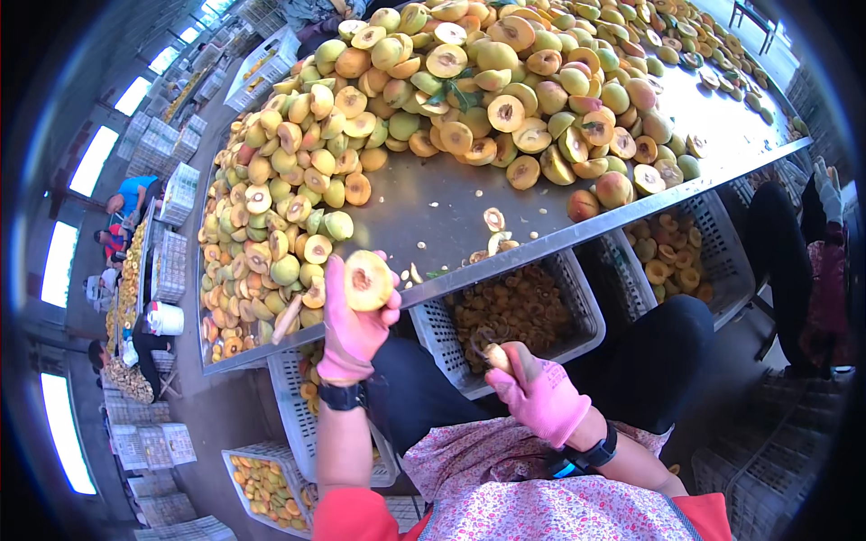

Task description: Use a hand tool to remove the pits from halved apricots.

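Both hands wear pink gloves. My left hand (355, 324) holds up a halved yellow peach (367, 280), its cut face with a brown, rough centre towards the camera, at the near edge of the metal table. Lower right, my right hand (540, 395) grips a small tool by its light handle (498, 357); a thin, dark curved end points up and left over a crate of small brown-yellow pieces (517, 308). Halved peaches (298, 162) lie heaped at the table's left and far side. A light wooden handle (288, 319) rests near the table's left front edge.
The table's raised metal rim (575, 237) runs above my knees. Plastic crates of peach halves stand below, at right (666, 260) and lower left (267, 490). Fruit scraps (494, 219) lie on the tabletop. A person (829, 270) sits at far right; others work at a table at left.
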`<state>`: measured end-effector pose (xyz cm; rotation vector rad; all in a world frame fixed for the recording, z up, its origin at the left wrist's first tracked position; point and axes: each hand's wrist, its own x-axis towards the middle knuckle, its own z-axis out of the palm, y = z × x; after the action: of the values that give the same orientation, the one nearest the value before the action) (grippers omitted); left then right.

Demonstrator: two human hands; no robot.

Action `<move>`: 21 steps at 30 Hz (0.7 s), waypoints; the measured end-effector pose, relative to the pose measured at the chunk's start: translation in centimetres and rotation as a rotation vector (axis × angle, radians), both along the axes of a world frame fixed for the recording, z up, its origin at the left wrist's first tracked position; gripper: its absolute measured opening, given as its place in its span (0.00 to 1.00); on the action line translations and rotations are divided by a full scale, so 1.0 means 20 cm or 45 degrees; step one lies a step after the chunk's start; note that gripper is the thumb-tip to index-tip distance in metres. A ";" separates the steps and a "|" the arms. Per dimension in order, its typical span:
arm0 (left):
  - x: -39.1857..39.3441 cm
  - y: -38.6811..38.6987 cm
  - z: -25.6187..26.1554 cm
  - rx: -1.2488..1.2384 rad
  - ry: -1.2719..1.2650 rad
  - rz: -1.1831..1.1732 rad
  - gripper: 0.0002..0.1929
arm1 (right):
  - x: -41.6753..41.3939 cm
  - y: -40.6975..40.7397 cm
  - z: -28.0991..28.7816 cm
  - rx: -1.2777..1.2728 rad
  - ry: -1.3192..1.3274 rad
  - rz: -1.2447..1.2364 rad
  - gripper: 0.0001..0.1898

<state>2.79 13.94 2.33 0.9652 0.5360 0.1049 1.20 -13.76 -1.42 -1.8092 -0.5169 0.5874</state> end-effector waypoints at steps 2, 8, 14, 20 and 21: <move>-0.12 -0.18 -0.05 0.174 -0.011 0.017 0.36 | -0.02 0.04 0.09 0.068 -0.145 0.053 0.15; -0.25 -0.50 -0.12 0.621 -0.128 0.128 0.35 | -0.02 0.12 0.16 -0.062 -0.422 0.035 0.15; -0.31 -0.56 -0.13 0.727 -0.167 0.163 0.35 | -0.04 0.10 0.17 -0.166 -0.465 0.048 0.15; -0.32 -0.60 -0.15 0.761 -0.167 0.230 0.36 | -0.07 0.08 0.13 -0.161 -0.490 0.079 0.16; -0.33 -0.60 -0.17 0.743 -0.168 0.214 0.35 | -0.07 0.07 0.13 -0.152 -0.486 0.084 0.16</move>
<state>-3.73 1.88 -0.98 1.4668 0.4709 0.4930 -0.29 -12.33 1.20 -2.0364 -0.8154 0.3199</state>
